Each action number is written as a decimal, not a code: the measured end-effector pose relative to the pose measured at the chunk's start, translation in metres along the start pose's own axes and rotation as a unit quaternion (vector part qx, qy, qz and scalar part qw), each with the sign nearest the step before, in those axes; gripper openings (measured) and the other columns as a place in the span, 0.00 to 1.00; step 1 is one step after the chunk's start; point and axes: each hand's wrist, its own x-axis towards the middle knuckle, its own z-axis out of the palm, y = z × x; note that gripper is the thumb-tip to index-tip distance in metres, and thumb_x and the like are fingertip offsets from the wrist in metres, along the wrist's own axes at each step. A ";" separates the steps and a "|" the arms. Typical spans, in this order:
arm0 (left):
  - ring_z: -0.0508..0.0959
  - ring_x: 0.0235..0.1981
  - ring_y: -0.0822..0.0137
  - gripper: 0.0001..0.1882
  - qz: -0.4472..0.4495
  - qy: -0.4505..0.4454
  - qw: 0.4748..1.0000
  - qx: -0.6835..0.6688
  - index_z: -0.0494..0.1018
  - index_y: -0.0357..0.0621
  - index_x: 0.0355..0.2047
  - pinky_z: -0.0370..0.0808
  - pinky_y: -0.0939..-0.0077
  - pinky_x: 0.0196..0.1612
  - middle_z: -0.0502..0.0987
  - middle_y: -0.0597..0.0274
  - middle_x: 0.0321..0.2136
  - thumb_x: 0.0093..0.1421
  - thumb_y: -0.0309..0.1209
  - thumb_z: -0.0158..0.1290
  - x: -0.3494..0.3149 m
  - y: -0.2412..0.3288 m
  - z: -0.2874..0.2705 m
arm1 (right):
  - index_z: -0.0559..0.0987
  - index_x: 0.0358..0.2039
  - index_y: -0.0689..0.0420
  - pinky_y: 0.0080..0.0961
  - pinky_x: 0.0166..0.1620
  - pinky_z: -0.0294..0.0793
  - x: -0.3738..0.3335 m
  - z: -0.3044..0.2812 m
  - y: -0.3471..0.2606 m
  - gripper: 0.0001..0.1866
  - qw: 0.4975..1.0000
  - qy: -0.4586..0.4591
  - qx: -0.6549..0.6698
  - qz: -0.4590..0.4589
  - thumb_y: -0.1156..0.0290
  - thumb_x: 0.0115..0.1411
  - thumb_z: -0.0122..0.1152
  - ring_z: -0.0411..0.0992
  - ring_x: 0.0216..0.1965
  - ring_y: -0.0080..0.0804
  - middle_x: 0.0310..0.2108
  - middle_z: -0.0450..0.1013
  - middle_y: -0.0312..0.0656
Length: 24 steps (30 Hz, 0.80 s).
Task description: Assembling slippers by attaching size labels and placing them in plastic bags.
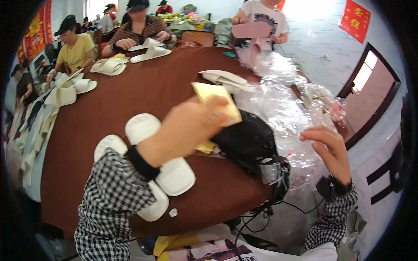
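Note:
In my left hand (180, 126) is a flat, pale-yellow square piece (206, 90), pinched by the fingers and held above the table; whether it is cloth or paper I cannot tell. Beneath that forearm lies a pair of white slippers (177, 177), partly covered by the wrist and sleeve. My right hand (330, 148) is raised with curved, parted fingers and nothing in it, over a heap of clear plastic bags (289, 117). A black mesh bag (248, 141) sits between my hands, with more yellow (205, 147) showing at its left side.
The brown table (87, 182) curves around in front of me. Another white slipper (224, 77) lies beyond the yellow piece. Black cables (261, 213) hang over the near edge. Across the table, a person (139, 28) handles white slippers and another person (265, 17) holds a pink slipper (251, 30).

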 end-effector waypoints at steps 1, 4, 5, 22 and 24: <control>0.79 0.30 0.60 0.14 -0.063 0.011 0.998 0.012 0.73 0.42 0.51 0.74 0.69 0.36 0.79 0.53 0.31 0.68 0.34 0.48 -0.016 -0.009 -0.027 | 0.81 0.46 0.62 0.29 0.47 0.75 0.007 0.009 -0.019 0.15 0.998 -0.026 -0.024 -0.048 0.81 0.57 0.58 0.78 0.41 0.38 0.42 0.78 0.47; 0.75 0.30 0.74 0.13 -0.170 0.080 0.982 0.000 0.74 0.38 0.47 0.72 0.74 0.35 0.78 0.60 0.29 0.69 0.31 0.45 -0.061 -0.036 -0.078 | 0.81 0.46 0.58 0.31 0.40 0.78 0.024 0.052 -0.063 0.18 0.986 -0.090 -0.018 -0.137 0.76 0.53 0.66 0.78 0.37 0.40 0.42 0.78 0.46; 0.75 0.32 0.76 0.12 -0.193 0.107 0.975 -0.001 0.75 0.37 0.46 0.72 0.76 0.36 0.78 0.62 0.30 0.69 0.30 0.45 -0.076 -0.044 -0.086 | 0.79 0.48 0.57 0.33 0.41 0.78 0.030 0.066 -0.072 0.19 0.973 -0.107 -0.035 -0.201 0.73 0.54 0.67 0.78 0.38 0.41 0.42 0.77 0.44; 0.79 0.43 0.47 0.31 -0.225 -0.007 0.974 -0.001 0.63 0.43 0.63 0.73 0.65 0.47 0.78 0.39 0.42 0.64 0.44 0.53 -0.140 -0.080 -0.078 | 0.79 0.47 0.58 0.34 0.53 0.69 0.127 0.267 -0.048 0.15 0.935 -0.207 0.123 -0.262 0.75 0.59 0.58 0.69 0.50 0.43 0.46 0.71 0.43; 0.79 0.43 0.46 0.33 -0.236 -0.017 0.972 0.006 0.62 0.43 0.64 0.73 0.64 0.48 0.78 0.39 0.42 0.63 0.45 0.54 -0.140 -0.083 -0.077 | 0.79 0.47 0.57 0.35 0.53 0.69 0.127 0.271 -0.047 0.14 0.931 -0.217 0.140 -0.259 0.76 0.59 0.58 0.69 0.50 0.43 0.47 0.70 0.43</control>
